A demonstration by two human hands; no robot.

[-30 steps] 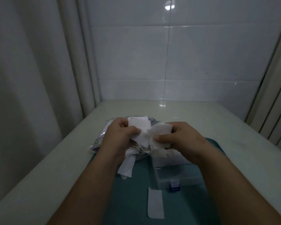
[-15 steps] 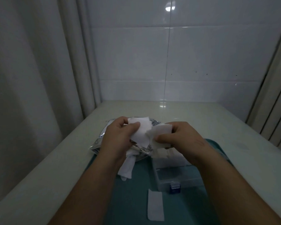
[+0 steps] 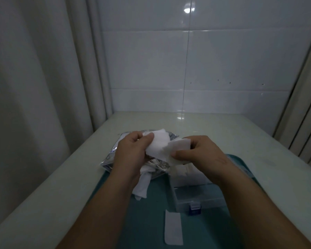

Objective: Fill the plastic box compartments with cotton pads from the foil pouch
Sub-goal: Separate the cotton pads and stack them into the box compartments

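Note:
My left hand (image 3: 131,155) grips a bunch of white cotton pads (image 3: 159,145) above the silver foil pouch (image 3: 111,158), which lies on the table. My right hand (image 3: 203,153) pinches a single pad (image 3: 179,147) at the bunch's right edge, between thumb and fingers. Below my right hand stands the clear plastic box (image 3: 197,196) with a blue latch (image 3: 195,207); its far compartments hold white pads, and the wrist hides part of it. More pads (image 3: 142,186) spill from the pouch mouth onto the mat.
A teal mat (image 3: 151,221) lies under the box and pouch. One loose rectangular pad (image 3: 173,229) rests on it near the front. The pale table (image 3: 223,126) runs back to a tiled wall, with curtains at the left and right.
Both hands have stayed almost in place over the pouch. My right hand's pad has drawn slightly to the right, apart from the bunch in my left hand.

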